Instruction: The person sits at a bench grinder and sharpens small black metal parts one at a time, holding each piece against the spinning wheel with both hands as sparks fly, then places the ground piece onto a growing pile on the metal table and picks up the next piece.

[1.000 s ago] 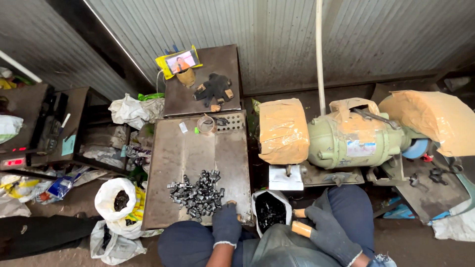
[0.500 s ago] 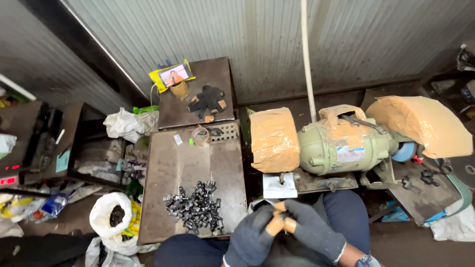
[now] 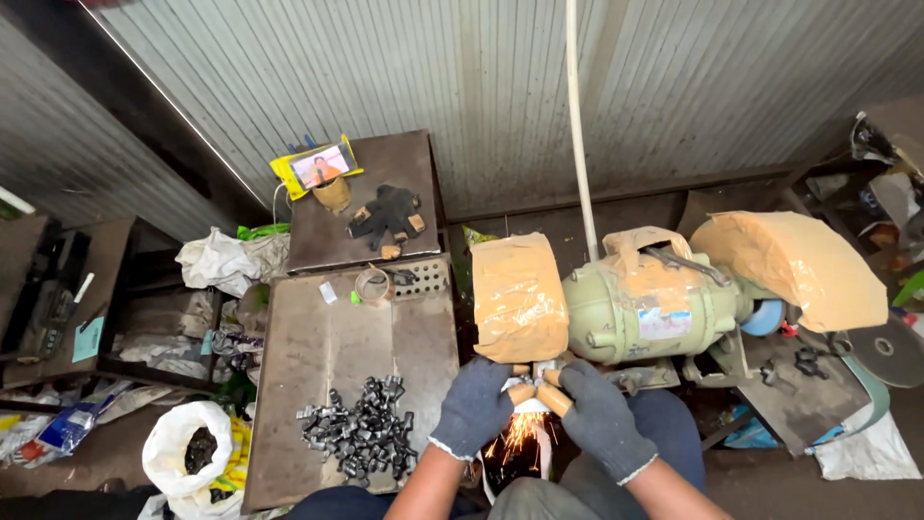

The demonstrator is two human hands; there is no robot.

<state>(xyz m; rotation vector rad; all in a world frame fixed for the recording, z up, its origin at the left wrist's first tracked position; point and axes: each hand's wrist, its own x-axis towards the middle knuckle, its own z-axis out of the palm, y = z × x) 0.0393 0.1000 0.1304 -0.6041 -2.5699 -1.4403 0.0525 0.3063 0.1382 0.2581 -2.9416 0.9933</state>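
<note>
Both gloved hands met at lower centre of the frame: left hand (image 3: 474, 407) and right hand (image 3: 601, 419) pinched a small metal piece (image 3: 541, 371) with fingers closed tight, against the taped grinder guard (image 3: 518, 297). Sparks (image 3: 520, 435) sprayed below. A metal parts pile (image 3: 358, 439) lay lower left.

Corrugated metal wall (image 3: 674, 87), rusty steel table (image 3: 327, 337), cluttered side shelves (image 3: 58, 299)
</note>
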